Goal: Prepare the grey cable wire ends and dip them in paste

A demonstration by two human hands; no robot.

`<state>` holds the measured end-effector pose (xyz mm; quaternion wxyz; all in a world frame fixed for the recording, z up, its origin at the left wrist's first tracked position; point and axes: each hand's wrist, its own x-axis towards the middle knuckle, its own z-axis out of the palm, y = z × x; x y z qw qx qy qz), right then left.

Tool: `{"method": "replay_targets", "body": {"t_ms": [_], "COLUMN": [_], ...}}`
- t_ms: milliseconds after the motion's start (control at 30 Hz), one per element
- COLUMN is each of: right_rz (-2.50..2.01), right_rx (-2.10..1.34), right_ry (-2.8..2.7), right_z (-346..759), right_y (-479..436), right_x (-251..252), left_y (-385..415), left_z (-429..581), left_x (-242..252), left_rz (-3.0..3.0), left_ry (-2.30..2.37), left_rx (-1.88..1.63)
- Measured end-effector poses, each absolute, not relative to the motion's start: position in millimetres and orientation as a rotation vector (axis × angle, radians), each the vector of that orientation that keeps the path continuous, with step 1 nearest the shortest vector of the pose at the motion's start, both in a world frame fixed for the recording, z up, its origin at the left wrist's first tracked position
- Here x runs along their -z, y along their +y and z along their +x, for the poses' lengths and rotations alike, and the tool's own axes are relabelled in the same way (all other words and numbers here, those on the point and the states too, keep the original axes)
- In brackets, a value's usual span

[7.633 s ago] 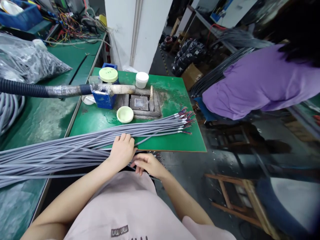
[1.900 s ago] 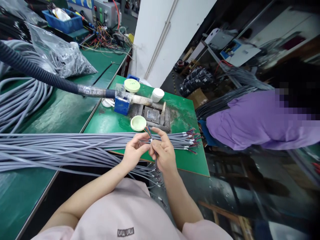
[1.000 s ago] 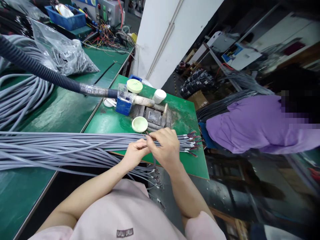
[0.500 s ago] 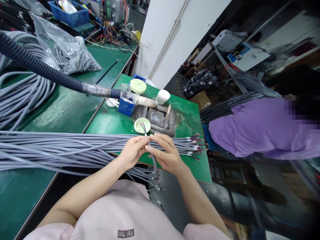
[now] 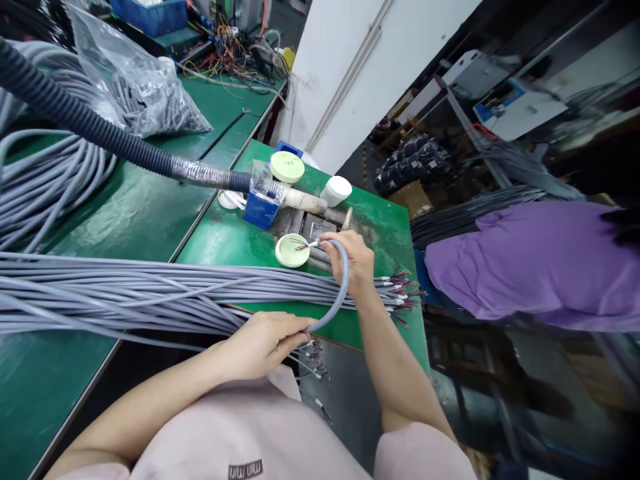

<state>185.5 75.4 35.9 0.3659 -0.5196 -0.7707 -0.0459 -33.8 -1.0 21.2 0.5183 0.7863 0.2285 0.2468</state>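
Note:
A grey cable (image 5: 342, 287) curves in an arch between my two hands. My right hand (image 5: 354, 259) pinches it close to its stripped end, where thin coloured wires (image 5: 301, 247) fan out over a small pale-yellow dish (image 5: 285, 259). Whether the wire tips touch what is in the dish, I cannot tell. Lower down, near the table's front edge, my left hand (image 5: 273, 339) is closed round the same cable. Beneath my right wrist lies a thick bundle of grey cables (image 5: 190, 283), their stripped ends (image 5: 403, 293) pointing right.
Behind the dish sits a dark metal fixture (image 5: 311, 227), with a taped hose nozzle (image 5: 305, 200) above it. A blue box (image 5: 261, 210), a yellow-green lid (image 5: 287, 167) and a white jar (image 5: 337, 191) stand nearby. Further right is a person in purple (image 5: 530, 260).
My right hand has moved up and right, carrying the wire end over the dish, with the wires now pointing left. My left hand has dropped lower along the cable, which now arches.

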Motion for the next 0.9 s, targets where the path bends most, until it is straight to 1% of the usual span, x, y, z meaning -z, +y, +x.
{"method": "replay_targets", "body": {"t_ms": [267, 667, 800, 900], "right_rz": [-1.335, -1.359, -1.355, -1.427], "right_rx": [0.070, 0.051, 0.170, 0.295], "right_ry": [-2.097, -2.144, -2.066, -1.982], "right_z": [178, 177, 186, 200], "right_y": [86, 89, 85, 86], "right_x": [-23, -21, -37, -52], "left_y": [0, 1, 2, 7], "left_z": [-35, -38, -43, -44], "left_x": [-21, -18, -13, -18], "left_rz": [1.836, 1.827, 1.922, 1.893], "left_ry": [0.534, 0.594, 0.688, 0.770], "left_rx": [-0.609, -0.604, -0.605, -0.696]}}
